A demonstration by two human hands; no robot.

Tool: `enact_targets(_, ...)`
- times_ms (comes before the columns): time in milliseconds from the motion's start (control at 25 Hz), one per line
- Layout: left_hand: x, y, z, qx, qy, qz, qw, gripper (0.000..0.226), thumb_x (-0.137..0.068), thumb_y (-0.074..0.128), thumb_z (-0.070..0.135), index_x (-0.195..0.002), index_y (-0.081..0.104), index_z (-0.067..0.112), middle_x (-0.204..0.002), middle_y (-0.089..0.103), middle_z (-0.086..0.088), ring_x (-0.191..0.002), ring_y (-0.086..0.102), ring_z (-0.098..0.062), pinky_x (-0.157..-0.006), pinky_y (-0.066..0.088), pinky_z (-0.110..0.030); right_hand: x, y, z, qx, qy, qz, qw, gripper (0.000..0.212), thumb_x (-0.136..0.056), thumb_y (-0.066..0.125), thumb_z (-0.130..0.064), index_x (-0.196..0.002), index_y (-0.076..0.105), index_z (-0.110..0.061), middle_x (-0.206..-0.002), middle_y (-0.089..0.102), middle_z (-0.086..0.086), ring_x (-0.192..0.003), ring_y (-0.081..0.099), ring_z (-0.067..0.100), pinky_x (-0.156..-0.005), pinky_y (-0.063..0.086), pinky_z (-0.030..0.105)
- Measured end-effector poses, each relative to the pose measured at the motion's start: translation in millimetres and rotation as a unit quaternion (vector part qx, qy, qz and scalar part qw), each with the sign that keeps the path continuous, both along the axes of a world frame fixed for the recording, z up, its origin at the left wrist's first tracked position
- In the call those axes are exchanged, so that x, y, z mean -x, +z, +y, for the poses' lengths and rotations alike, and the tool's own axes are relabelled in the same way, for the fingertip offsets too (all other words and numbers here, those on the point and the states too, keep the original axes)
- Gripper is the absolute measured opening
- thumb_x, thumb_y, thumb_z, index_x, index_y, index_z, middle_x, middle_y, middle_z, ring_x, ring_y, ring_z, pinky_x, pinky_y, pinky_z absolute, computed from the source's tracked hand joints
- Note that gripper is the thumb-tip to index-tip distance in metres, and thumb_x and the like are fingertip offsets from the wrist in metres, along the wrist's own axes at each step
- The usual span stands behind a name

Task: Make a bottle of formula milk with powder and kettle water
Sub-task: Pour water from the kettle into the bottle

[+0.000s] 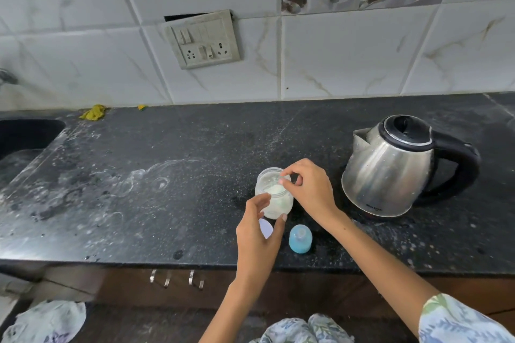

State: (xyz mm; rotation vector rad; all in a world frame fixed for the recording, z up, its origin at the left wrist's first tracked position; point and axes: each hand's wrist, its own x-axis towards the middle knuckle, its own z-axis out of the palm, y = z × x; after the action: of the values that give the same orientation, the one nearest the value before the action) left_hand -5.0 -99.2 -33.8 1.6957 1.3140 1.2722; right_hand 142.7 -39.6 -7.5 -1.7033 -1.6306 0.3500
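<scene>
A clear plastic jar [271, 192] of white formula powder stands open near the counter's front edge. My left hand [260, 234] grips its near side between fingers and thumb. A pale round lid [266, 228] shows just under that palm. My right hand [308, 189] reaches over the jar's mouth and pinches a small translucent scoop [283, 179] at the rim; most of the scoop is hidden. The blue baby bottle [300, 239] stands upright right of my left hand, capped. The steel kettle [390, 170] with a black lid and handle sits to the right.
The black granite counter [167, 175] is dusty with white smears at left. A sink [25, 136] lies at the far left, and a yellow rag [93, 113] lies by the wall. A switch and socket plate [202, 40] is on the tiled wall. Drawer handles [178, 278] sit below the counter edge.
</scene>
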Motion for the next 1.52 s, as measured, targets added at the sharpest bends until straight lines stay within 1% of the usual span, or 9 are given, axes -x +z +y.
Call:
enact_targets(120, -16, -3, -2, 0.003, -0.043, 0.003, 0.999, 0.043, -0.084, 0.072, 0.020, -0.119, 0.048, 0.028, -0.119, 0.058, 0.022, -0.114, 0.055, 0.005, -0.094, 0.043, -0.011, -17, -1, -17, -0.014, -0.036, 0.067, 0.997, 0.010, -0.082, 0.076, -0.019, -0.092, 0.074, -0.018, -0.095, 0.067, -0.004, -0.062, 0.060, 0.010, -0.064, 0.052, 0.026)
enact_targets(360, -65, -14, 8, 0.041, -0.121, 0.034, 0.991, 0.063, -0.080, 0.075, 0.016, -0.132, 0.039, 0.019, -0.132, 0.049, 0.006, -0.120, 0.043, 0.003, -0.101, 0.029, -0.005, -86, 5, -76, -0.071, -0.138, 0.139, 0.978, 0.007, -0.081, 0.077, -0.009, -0.084, 0.076, -0.015, -0.085, 0.072, -0.004, -0.064, 0.060, 0.000, -0.061, 0.042, 0.006)
enact_targets(520, -94, -20, 26, 0.079, -0.115, 0.039, 0.989, 0.081, -0.076, 0.078, 0.012, -0.141, 0.030, 0.005, -0.142, 0.043, -0.010, -0.132, 0.041, -0.022, -0.112, 0.034, -0.041, -139, 32, -96, -0.146, -0.177, 0.130, 0.965, 0.008, -0.084, 0.075, -0.011, -0.088, 0.073, -0.018, -0.087, 0.070, -0.005, -0.069, 0.062, 0.002, -0.056, 0.045, 0.009)
enact_targets(600, -105, -22, 33, 0.092, -0.092, 0.044, 0.991, 0.085, -0.075, 0.079, 0.009, -0.142, 0.028, 0.006, -0.142, 0.042, -0.011, -0.131, 0.042, -0.027, -0.110, 0.036, -0.047, -165, 45, -96, -0.192, -0.177, 0.094, 0.961, 0.007, -0.084, 0.075, -0.012, -0.091, 0.073, -0.013, -0.091, 0.069, -0.003, -0.072, 0.064, 0.006, -0.056, 0.047, 0.012)
enact_targets(880, -127, -29, 50, 0.123, 0.007, 0.037, 0.992, 0.080, -0.069, 0.082, 0.002, -0.136, 0.038, 0.008, -0.128, 0.055, -0.008, -0.116, 0.054, -0.027, -0.095, 0.043, -0.033, -243, 43, -77, -0.193, -0.105, -0.062, 0.974, 0.035, -0.077, 0.083, -0.022, -0.106, 0.069, -0.008, -0.109, 0.063, 0.005, -0.104, 0.062, 0.020, -0.087, 0.054, 0.034)
enact_targets(1040, -133, -29, 49, 0.127, 0.038, 0.011, 0.991, 0.052, -0.068, 0.083, 0.004, -0.106, 0.052, 0.022, -0.100, 0.062, 0.004, -0.093, 0.061, -0.020, -0.075, 0.043, -0.024, -268, 38, -66, -0.105, -0.034, 0.037, 0.993, 0.046, -0.072, 0.083, -0.037, -0.111, 0.065, -0.022, -0.108, 0.066, -0.010, -0.100, 0.062, 0.004, -0.087, 0.046, 0.015)
enact_targets(1120, -135, -30, 49, 0.122, 0.048, 0.010, 0.991, 0.050, -0.067, 0.084, 0.006, -0.104, 0.054, 0.022, -0.096, 0.062, 0.007, -0.088, 0.060, -0.015, -0.070, 0.042, -0.017, -274, 37, -61, -0.056, -0.006, 0.117, 0.992, 0.043, -0.070, 0.084, -0.040, -0.106, 0.066, -0.028, -0.100, 0.070, -0.014, -0.094, 0.066, 0.005, -0.083, 0.048, 0.017)
enact_targets(1280, -140, -29, 48, 0.129, 0.058, 0.000, 0.990, 0.052, -0.065, 0.086, 0.006, -0.108, 0.057, 0.018, -0.099, 0.065, 0.005, -0.091, 0.062, -0.014, -0.077, 0.045, -0.020, -276, 31, -51, -0.086, 0.017, 0.211, 0.974, 0.044, -0.059, 0.089, -0.041, -0.096, 0.072, -0.026, -0.093, 0.074, -0.008, -0.090, 0.070, 0.010, -0.081, 0.052, 0.021)
enact_targets(1520, -144, -26, 43, 0.129, 0.059, 0.000, 0.990, 0.055, -0.062, 0.086, 0.003, -0.106, 0.060, 0.022, -0.100, 0.069, 0.009, -0.094, 0.064, -0.007, -0.082, 0.048, -0.020, -281, 45, -41, -0.115, 0.063, 0.218, 0.967, 0.045, -0.051, 0.091, -0.043, -0.092, 0.075, -0.032, -0.090, 0.077, -0.013, -0.084, 0.072, 0.006, -0.076, 0.051, 0.013)
